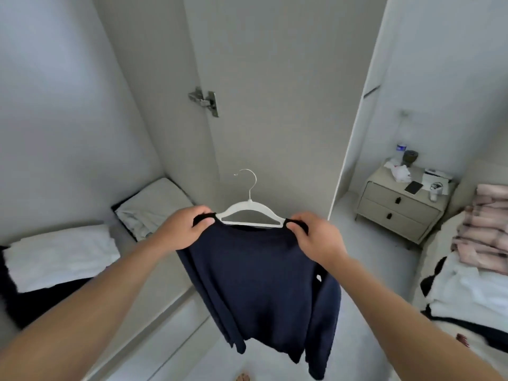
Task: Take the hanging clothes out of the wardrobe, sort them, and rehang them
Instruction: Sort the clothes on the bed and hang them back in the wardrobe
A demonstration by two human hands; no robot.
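**One navy sweater held up on one white hanger**

A dark navy long-sleeved knit sweater (pixel 258 281) hung in front of the open white wardrobe door (pixel 275 105), draped on a single white plastic hanger with a thin curved metal hook (pixel 248 207). The left hand (pixel 181 229) pinched the sweater's left shoulder between thumb and curled fingers; the right hand (pixel 316 237) gripped the right shoulder the same way. The fabric looked soft and matte, its two sleeves hanging limp down the sides.

One metal hinge (pixel 204 100) sat on the door's edge. Inside the wardrobe lay two folded stacks: a white, towel-like pile (pixel 60 257) and a pale grey, creased one (pixel 154 207). A beige two-drawer nightstand (pixel 398 207) stood to the right, cluttered on top, beside a bed with folded pink striped cloth (pixel 483 226).
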